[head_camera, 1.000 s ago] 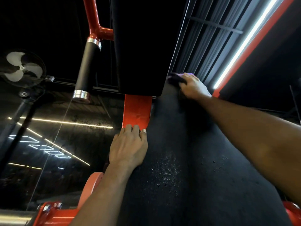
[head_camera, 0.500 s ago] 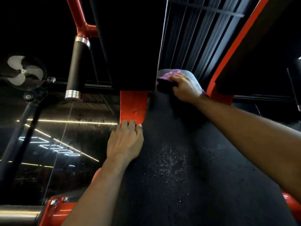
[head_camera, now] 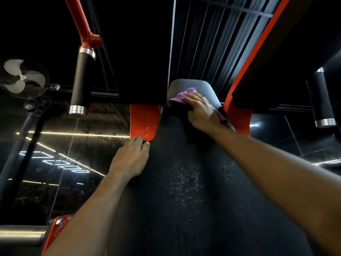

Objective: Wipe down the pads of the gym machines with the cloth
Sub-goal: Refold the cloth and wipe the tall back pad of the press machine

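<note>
Dim gym surrounds a long black textured pad [head_camera: 184, 228]. At its far end the right hand [head_camera: 201, 111] presses a purple cloth [head_camera: 181, 95], fingers flat. The left hand [head_camera: 131, 159] rests flat-fingered on its left edge. Droplets [head_camera: 180, 183] mid-pad risk being missed if wiping stays high.

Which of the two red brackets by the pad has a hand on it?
The red metal bracket left of the black pad: the left hand touches its lower edge. The right bracket has no hand on it.
</note>
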`<state>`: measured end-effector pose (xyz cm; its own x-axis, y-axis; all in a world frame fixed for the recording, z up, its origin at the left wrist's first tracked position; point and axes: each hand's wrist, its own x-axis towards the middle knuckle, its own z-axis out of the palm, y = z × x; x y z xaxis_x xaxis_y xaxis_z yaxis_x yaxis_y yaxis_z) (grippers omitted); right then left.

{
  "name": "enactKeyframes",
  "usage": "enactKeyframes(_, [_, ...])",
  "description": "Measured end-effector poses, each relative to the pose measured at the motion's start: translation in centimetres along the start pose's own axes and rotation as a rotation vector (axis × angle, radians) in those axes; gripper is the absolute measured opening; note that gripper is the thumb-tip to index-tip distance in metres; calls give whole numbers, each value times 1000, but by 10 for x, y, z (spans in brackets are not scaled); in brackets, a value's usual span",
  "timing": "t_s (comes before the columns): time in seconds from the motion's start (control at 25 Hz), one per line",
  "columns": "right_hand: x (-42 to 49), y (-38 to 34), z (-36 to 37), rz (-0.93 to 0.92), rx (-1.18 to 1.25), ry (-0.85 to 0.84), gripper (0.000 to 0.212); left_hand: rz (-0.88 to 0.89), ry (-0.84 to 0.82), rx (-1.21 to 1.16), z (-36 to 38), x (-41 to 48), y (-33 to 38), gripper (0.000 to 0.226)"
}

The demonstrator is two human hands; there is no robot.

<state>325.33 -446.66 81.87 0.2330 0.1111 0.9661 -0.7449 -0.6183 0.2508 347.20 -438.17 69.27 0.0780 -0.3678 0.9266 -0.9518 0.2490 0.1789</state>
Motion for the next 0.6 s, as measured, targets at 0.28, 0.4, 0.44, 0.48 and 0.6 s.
enactKeyframes(0.28, [-59,12,-4,-345,69,-116,74,-8,55,-8,5,0,1,20])
enactKeyframes(0.4, [-28,47,-15,2,76,18,73,-18,43,-33,5,2,-2,22])
enactKeyframes(0.44, [-22,44,-12,123,79,99,69,-11,44,-26,5,1,-2,22])
enactKeyframes(0.48, [-22,32,-6,246,62,174,64,6,47,-9,4,0,-1,21])
enactKeyframes(0.6, [-58,-15,12,330,-36,274,57,71,84,46,6,-3,-2,22])
